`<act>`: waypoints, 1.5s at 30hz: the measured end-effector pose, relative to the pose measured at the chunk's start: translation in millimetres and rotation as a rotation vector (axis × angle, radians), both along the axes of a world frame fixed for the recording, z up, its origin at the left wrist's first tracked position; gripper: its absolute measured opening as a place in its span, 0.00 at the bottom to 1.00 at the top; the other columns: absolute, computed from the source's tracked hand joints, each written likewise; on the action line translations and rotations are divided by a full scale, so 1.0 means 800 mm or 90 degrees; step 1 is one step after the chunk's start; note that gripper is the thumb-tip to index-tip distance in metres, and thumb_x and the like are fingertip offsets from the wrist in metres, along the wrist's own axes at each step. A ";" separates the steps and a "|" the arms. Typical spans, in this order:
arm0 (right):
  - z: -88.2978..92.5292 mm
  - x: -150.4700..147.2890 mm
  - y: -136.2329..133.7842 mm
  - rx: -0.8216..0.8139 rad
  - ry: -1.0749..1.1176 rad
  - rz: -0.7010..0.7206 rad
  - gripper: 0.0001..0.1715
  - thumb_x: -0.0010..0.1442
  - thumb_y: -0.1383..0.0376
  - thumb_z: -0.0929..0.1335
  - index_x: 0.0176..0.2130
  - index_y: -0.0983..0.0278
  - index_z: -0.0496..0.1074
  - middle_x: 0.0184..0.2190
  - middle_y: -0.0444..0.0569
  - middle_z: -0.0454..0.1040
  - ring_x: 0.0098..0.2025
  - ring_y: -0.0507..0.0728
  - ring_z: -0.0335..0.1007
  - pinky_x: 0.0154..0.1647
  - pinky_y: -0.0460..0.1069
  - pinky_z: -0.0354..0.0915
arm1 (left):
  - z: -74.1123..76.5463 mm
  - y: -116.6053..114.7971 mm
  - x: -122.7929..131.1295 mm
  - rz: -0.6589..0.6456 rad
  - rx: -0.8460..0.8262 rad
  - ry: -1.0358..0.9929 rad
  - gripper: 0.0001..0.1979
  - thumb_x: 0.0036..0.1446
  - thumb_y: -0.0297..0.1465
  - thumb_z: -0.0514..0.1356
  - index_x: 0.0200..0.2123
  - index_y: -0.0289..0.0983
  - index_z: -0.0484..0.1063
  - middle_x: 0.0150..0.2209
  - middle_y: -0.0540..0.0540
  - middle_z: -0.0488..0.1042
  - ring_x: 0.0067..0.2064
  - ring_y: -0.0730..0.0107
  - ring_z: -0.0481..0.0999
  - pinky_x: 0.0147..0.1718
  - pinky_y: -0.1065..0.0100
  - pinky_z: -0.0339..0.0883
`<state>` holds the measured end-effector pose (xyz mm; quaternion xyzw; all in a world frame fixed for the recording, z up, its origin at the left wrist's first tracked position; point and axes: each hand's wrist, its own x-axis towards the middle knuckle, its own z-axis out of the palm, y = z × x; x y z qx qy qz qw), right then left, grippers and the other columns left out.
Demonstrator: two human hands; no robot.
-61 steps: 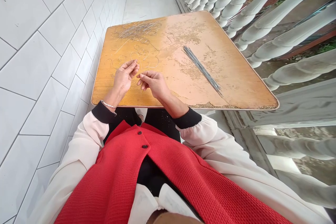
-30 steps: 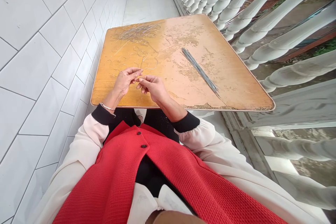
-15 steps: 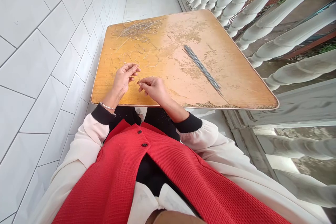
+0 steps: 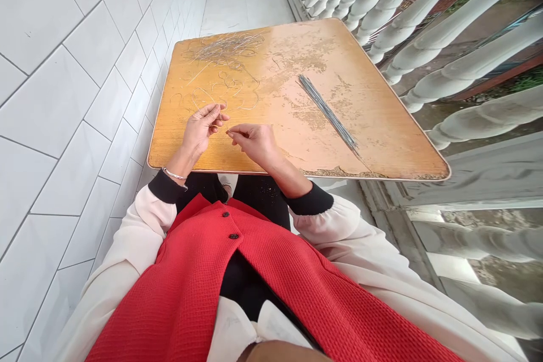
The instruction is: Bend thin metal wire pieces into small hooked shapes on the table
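Both my hands hover over the near left part of a worn wooden table [image 4: 382, 124]. My left hand [image 4: 201, 127] has its fingers pinched together on a thin bent wire [image 4: 203, 99] that loops away from its fingertips. A short gap to its right, my right hand [image 4: 254, 140] is also pinched, thumb against fingers; what it holds is too fine to make out. Several curled wire pieces [image 4: 233, 87] lie on the table just beyond my hands.
A tangled heap of thin wire [image 4: 223, 45] sits at the far left of the table. A bundle of straight grey wires [image 4: 328, 113] lies diagonally right of centre. A white tiled wall runs along the left; a white balustrade [image 4: 424, 5] stands on the right.
My fingertips met around a wire one second ago, then parted. My right hand has drifted a little right, and a bent wire loop now shows at my left fingertips.
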<state>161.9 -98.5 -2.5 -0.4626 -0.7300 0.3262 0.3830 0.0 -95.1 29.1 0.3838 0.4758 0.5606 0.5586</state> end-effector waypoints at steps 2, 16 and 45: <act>0.003 0.005 0.002 0.042 -0.037 -0.001 0.13 0.61 0.67 0.67 0.36 0.64 0.84 0.29 0.49 0.82 0.27 0.55 0.73 0.33 0.49 0.65 | 0.000 0.000 -0.005 -0.026 0.006 0.000 0.07 0.67 0.33 0.64 0.38 0.35 0.79 0.27 0.52 0.79 0.25 0.87 0.71 0.26 0.80 0.60; 0.012 0.037 0.015 0.296 -0.296 -0.013 0.18 0.70 0.63 0.64 0.43 0.63 0.84 0.37 0.55 0.81 0.37 0.60 0.75 0.35 0.51 0.61 | 0.007 -0.003 -0.025 -0.121 0.025 0.043 0.08 0.64 0.33 0.66 0.36 0.34 0.79 0.27 0.50 0.80 0.23 0.86 0.70 0.26 0.79 0.60; -0.003 0.001 0.006 0.191 -0.379 -0.126 0.25 0.72 0.65 0.54 0.48 0.69 0.76 0.34 0.59 0.81 0.35 0.62 0.75 0.32 0.51 0.54 | -0.001 0.003 0.014 -0.009 -0.015 -0.063 0.05 0.64 0.31 0.66 0.36 0.35 0.77 0.31 0.51 0.81 0.33 0.81 0.82 0.42 0.76 0.73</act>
